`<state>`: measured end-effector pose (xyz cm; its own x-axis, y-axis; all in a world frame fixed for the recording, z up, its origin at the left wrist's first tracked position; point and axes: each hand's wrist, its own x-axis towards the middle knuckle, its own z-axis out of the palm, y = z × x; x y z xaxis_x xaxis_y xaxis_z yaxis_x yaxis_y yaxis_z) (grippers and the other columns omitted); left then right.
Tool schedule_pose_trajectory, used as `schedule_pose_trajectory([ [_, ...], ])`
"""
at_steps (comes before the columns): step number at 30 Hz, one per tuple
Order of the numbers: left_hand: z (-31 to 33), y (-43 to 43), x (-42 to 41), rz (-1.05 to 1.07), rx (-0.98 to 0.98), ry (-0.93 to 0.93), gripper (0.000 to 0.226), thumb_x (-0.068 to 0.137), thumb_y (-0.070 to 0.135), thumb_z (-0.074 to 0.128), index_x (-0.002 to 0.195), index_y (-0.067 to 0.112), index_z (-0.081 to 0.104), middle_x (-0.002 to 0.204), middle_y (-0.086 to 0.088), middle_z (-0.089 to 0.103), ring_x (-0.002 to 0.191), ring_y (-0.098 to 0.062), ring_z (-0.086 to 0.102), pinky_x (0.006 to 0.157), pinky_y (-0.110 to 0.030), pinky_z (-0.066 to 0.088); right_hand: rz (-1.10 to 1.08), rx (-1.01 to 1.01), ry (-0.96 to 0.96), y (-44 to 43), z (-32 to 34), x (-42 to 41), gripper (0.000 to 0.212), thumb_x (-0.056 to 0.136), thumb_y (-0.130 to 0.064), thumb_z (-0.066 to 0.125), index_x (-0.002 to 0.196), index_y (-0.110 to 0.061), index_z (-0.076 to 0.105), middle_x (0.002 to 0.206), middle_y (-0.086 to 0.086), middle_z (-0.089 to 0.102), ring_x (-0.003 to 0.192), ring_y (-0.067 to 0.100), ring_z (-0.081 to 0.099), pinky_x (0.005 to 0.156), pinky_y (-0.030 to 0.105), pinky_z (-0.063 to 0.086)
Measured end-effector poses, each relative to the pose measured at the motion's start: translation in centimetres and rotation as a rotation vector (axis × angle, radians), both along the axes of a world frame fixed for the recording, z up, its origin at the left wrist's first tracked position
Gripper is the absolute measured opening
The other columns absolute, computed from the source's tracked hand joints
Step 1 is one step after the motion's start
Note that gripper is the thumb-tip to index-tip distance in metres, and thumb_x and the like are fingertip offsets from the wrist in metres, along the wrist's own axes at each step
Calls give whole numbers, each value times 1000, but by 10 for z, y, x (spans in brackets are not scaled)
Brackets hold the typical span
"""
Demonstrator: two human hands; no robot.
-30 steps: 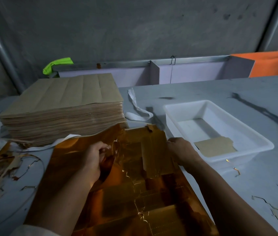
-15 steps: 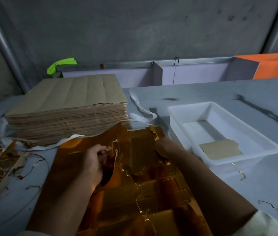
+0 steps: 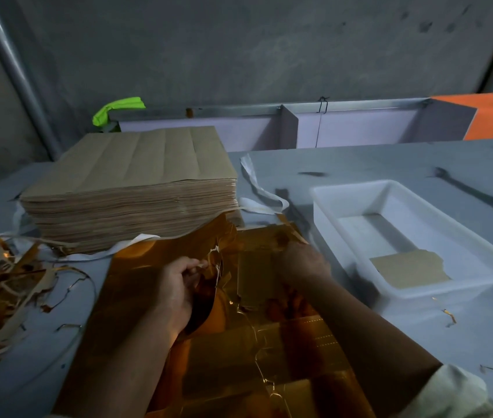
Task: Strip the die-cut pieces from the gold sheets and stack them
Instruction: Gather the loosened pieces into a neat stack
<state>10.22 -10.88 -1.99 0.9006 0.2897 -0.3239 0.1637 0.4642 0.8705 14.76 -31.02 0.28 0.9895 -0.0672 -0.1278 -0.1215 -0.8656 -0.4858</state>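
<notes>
Head view: gold sheet [image 3: 136,282] flat before me. Left hand [image 3: 175,292] clutches torn foil web [image 3: 218,260]. Right hand [image 3: 304,262] over die-cut piece [image 3: 254,276]; pinch or press, I can't tell. Risk I see: uneven pull tears piece at uncut nicks.

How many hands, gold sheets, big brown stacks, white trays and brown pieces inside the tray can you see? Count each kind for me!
Hands: 2, the left hand and the right hand
gold sheet: 1
tall brown stack: 1
white tray: 1
brown piece in the tray: 1
Total: 6
</notes>
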Motion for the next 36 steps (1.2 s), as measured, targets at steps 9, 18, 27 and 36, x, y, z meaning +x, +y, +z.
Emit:
schedule_pose_trajectory([
  [9,2,2,-1,1,-25,11,7,88,11,55,84,8,60,83,-9,71,82,-25,67,72,-39,53,85,476,54,33,18,11,28,104,-33,43,96,-14,61,82,5,62,70,15,59,68,30,51],
  [18,3,0,-2,-8,1,12,9,88,9,54,79,8,57,82,-8,70,81,-23,66,69,-37,51,-216,1130,353,57,19,40,14,98,-26,57,106,-14,59,108,10,66,104,26,62,78,33,55],
  [27,8,-3,-5,-124,248,27,31,86,8,55,58,18,62,89,-14,65,104,-38,59,101,-58,44,-231,1495,486,66,7,76,50,92,-32,58,135,-6,58,111,11,73,102,22,62,86,37,52],
  [36,15,-8,4,-240,561,116,21,93,18,59,73,12,58,91,-14,69,92,-26,62,79,-33,40,-299,1562,466,66,4,97,31,96,-44,58,107,-17,69,91,4,71,91,21,61,86,41,46],
])
